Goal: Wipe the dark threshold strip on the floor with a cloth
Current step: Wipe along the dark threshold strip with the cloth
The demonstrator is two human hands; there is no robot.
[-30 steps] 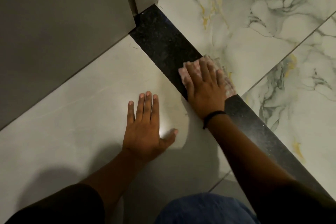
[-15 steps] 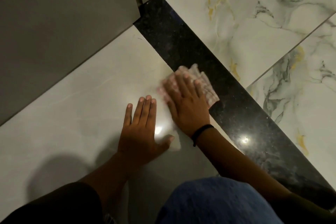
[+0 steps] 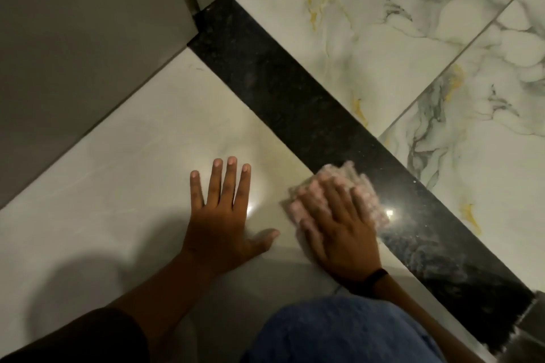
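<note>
A dark speckled threshold strip (image 3: 283, 97) runs diagonally across the floor from the upper left door frame to the lower right. My right hand (image 3: 339, 230) presses flat on a pinkish cloth (image 3: 362, 188), which lies half on the strip's near edge and half on the plain tile. The cloth and fingers are motion-blurred. My left hand (image 3: 224, 215) rests flat, fingers spread, on the pale tile to the left of the cloth, holding nothing.
A grey door or wall panel (image 3: 82, 53) fills the upper left. Marbled white tiles (image 3: 383, 23) with grey and gold veins lie beyond the strip. Plain pale tile (image 3: 132, 171) lies on my side. My blue-clad knee (image 3: 339, 333) is at the bottom.
My right hand slid the cloth down along the strip toward me and to the right, from the strip's middle to its near edge. The left hand stayed planted.
</note>
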